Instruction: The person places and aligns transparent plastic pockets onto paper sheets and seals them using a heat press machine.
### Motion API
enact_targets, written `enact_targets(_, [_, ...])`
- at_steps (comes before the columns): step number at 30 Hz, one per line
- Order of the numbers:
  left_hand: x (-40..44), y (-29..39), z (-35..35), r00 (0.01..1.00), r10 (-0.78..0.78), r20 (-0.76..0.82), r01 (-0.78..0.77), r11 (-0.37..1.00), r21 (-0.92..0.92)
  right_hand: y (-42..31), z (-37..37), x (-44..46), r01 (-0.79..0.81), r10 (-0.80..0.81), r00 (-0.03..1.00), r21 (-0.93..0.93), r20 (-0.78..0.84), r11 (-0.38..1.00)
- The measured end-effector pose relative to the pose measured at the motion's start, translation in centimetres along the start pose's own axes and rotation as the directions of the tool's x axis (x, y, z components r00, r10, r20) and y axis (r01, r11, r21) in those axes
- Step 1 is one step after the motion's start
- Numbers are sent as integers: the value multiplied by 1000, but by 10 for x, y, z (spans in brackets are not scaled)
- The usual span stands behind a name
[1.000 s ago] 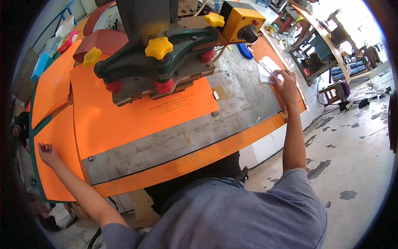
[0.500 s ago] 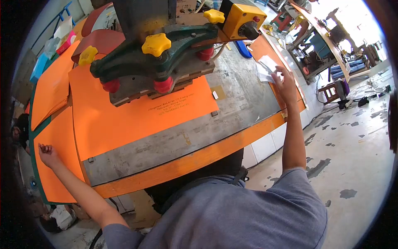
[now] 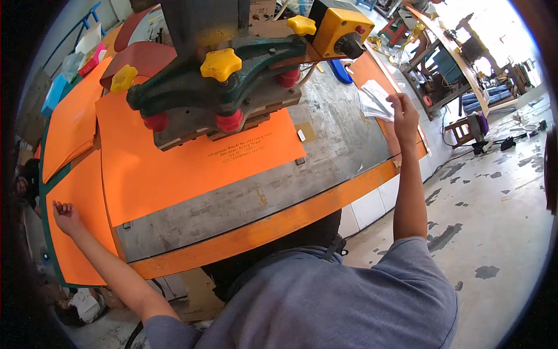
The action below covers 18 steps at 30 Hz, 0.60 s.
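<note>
My left hand [image 3: 67,217] is above the left stack of orange sheets [image 3: 81,244], fingers curled in. Whether they pinch anything is hidden. My right hand [image 3: 405,119] is raised beside some thin, clear-looking plastic sheets [image 3: 376,100], thumb and fingers drawn together. Anything between them is too small to make out. Between my hands, a large orange sheet [image 3: 168,180] with printed lettering lies on the grey metal bed [image 3: 256,198], partly under the green press head [image 3: 174,96].
Yellow star knobs [image 3: 221,64] top the press. A yellow control box [image 3: 342,32] with a dark dial sits at its right. More orange sheets [image 3: 75,122] lie at the far left. A blue object [image 3: 340,71] rests behind the bed. An orange-edged table [image 3: 273,227] borders my body.
My right hand has lifted slightly away from the plastic sheets, and its fingers have drawn together. My left hand and the printed orange sheet have hardly moved.
</note>
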<state>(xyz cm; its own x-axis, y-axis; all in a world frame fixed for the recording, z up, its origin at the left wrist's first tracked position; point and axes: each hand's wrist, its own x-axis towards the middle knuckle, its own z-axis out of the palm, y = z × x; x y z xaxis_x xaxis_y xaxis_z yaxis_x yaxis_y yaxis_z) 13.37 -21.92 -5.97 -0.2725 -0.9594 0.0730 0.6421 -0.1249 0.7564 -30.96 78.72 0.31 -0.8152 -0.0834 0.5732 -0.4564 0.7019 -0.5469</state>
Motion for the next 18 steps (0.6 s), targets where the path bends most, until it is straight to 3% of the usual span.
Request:
enact_targets(1, [-7,0,6,999,5,-35,-5,1000,3,-3,-1,0,-138,138,990,256,19,957])
enact_targets(2, [-6,-1,5,998,10,-69,-10,1000,5,-11,-4,1,-163,151,987,309,61,937])
enact_targets(5, [0,-2,-2,1000,-11,0,11,1000,-7,-21,-10,-1,-279,244,960,370,139,886])
enact_targets(8, [6,-2,-9,999,-21,51,21,1000,-12,-7,-9,1,-269,227,962,375,153,887])
enact_targets(13, [-7,-4,5,1000,5,0,-5,1000,-7,15,-6,16,-352,333,935,410,118,842])
enact_targets(15, [-5,-5,4,1000,9,14,-9,1000,10,25,-7,29,-454,428,888,454,167,767])
enact_targets(18, [-7,-5,11,1000,12,-2,-12,999,32,41,-14,50,-469,372,883,493,287,733])
